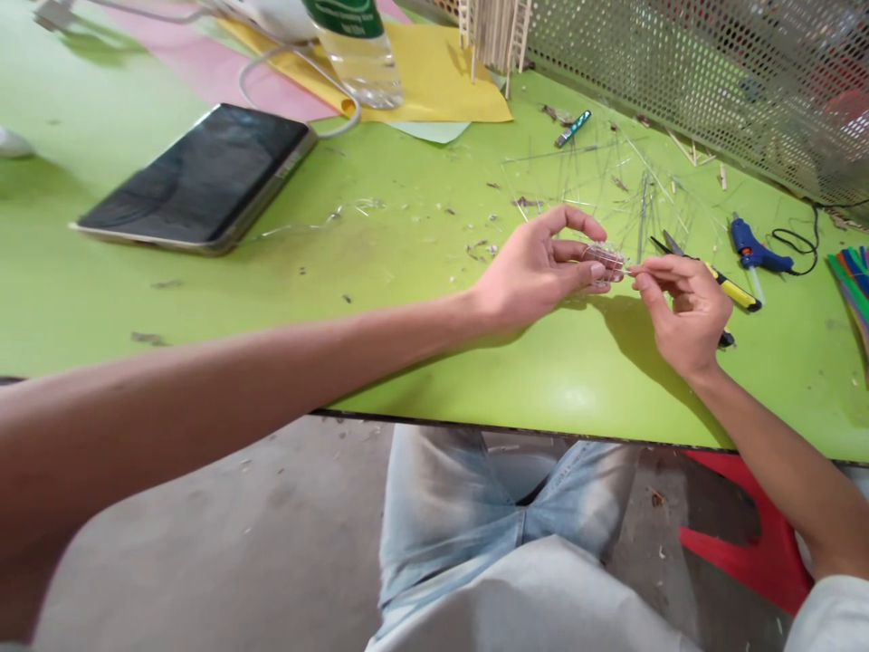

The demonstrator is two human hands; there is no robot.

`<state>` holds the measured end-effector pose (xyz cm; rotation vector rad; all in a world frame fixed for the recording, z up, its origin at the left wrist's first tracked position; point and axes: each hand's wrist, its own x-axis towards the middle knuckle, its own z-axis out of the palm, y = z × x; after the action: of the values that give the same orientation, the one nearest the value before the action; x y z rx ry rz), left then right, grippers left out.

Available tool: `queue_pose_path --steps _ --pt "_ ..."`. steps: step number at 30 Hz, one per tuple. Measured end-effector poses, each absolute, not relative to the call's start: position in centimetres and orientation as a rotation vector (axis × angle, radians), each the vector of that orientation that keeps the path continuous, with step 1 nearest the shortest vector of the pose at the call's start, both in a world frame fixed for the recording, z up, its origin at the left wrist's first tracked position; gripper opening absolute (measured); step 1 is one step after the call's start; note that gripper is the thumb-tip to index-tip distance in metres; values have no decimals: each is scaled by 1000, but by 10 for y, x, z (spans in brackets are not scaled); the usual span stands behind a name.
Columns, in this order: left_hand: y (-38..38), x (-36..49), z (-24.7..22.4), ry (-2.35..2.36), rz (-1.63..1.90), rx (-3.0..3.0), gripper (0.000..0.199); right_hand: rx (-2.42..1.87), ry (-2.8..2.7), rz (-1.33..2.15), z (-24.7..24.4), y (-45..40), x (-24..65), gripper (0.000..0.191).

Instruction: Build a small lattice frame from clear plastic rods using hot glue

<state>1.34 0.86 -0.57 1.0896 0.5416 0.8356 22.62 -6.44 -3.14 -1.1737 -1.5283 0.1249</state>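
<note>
My left hand [536,272] holds a small frame of thin wire [607,263] between thumb and fingers, just above the green table [407,335]. The frame looks like a little open cage; its far side is partly hidden by my fingers. My right hand [685,308] is closed in a pinch at the right end of the frame. What the right fingertips grip is too small to make out. Pliers with yellow-and-black handles [733,288] lie behind my right hand, which partly covers them. Loose straight wires [642,213] are scattered beyond both hands.
A blue glue gun [757,246] lies right of the pliers. A small teal cutter [574,129] lies farther back. A tablet [204,181], a water bottle [359,59] and yellow paper [434,72] are at left and back. A perforated metal panel [699,91] borders the table.
</note>
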Motion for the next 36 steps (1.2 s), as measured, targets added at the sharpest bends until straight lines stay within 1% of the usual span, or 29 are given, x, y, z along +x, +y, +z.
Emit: queue_pose_path --steps 3,8,11,14,19,23,27,30,33,36 --pt "6 13 -4 532 820 1114 36 -1194 -1509 178 -31 -63 226 32" --pt "3 13 -2 555 835 1121 39 -1236 -1417 270 -32 -59 228 41" --pt "3 13 -2 561 847 1131 41 -1245 -1410 279 -32 -58 230 44" --pt "4 13 -3 553 843 1127 42 -1235 -1501 184 -30 -60 231 38" --pt "5 12 -4 549 805 1101 44 -1123 -1650 -2 -27 -63 232 22" --pt "6 12 -5 568 793 1092 49 -1139 -1704 -132 -26 -65 232 18" --pt "10 11 -4 582 734 1141 35 -1142 -1823 -255 -24 -69 236 14" --pt "13 10 -2 589 677 1180 22 -1070 -1883 -263 -23 -71 241 10" --pt "14 10 -1 600 665 1201 21 -1040 -1908 -214 -25 -70 244 11" --pt "12 12 0 606 671 1195 25 -1107 -1883 -214 -27 -69 244 19"
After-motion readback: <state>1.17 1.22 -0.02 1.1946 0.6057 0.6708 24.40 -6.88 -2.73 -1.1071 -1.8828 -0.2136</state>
